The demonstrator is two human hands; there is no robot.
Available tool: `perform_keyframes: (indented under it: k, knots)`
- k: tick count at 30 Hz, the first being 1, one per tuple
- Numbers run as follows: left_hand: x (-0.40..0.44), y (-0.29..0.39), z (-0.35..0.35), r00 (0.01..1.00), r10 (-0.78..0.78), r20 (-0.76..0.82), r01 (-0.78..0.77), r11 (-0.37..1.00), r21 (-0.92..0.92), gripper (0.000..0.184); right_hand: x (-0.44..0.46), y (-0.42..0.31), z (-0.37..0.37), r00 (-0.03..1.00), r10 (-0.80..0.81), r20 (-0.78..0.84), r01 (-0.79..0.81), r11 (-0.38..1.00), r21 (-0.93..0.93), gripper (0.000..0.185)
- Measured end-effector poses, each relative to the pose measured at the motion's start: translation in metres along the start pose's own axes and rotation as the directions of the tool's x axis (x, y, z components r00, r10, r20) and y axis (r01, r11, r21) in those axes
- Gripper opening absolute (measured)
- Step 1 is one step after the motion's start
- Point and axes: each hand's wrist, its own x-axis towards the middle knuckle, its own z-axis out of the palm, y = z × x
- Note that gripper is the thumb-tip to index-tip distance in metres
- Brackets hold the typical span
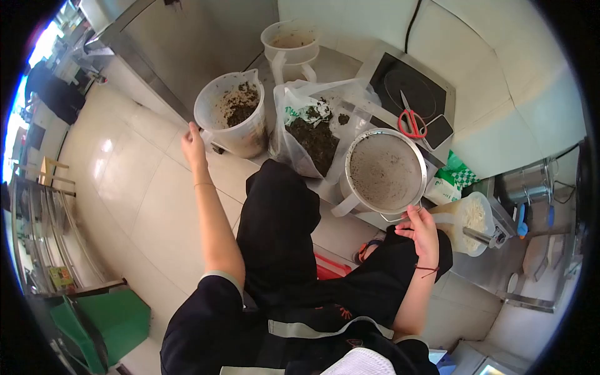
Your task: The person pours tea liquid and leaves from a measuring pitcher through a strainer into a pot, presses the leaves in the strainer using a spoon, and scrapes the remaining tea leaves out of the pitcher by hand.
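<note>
I see the strainer (386, 167) right of the centre of the frame, sitting over a jug (345, 207). The right hand (419, 232) is at its lower edge, fingers loosely bent; whether they pinch it, I cannot tell. The left hand (194, 147) is just beside the pitcher (247, 139), left of centre; its fingers I also cannot read. I judge the strainer light, with stiff rim, delicate mesh, maybe slippery; best to hold the rim.
</note>
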Motion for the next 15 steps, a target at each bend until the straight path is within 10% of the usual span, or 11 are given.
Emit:
perform_keyframes:
  k: [4,7,15]
  knots:
    - [-0.003,-0.019,0.007,0.945,-0.136,0.296,0.253,0.879,-0.404,0.049,0.005,0.005,-0.002,0.997,-0.001,-0.08,-0.014,0.981,-0.193,0.039]
    - [-0.003,-0.02,0.002,0.897,-0.137,0.42,0.308,0.876,-0.372,0.045,0.008,0.006,-0.002,0.993,0.0,-0.118,-0.021,0.984,-0.177,0.041]
    - [-0.011,0.003,0.01,0.951,-0.266,0.156,0.304,0.72,-0.624,0.033,0.038,0.02,0.005,0.973,-0.064,-0.224,0.108,0.976,0.19,0.017]
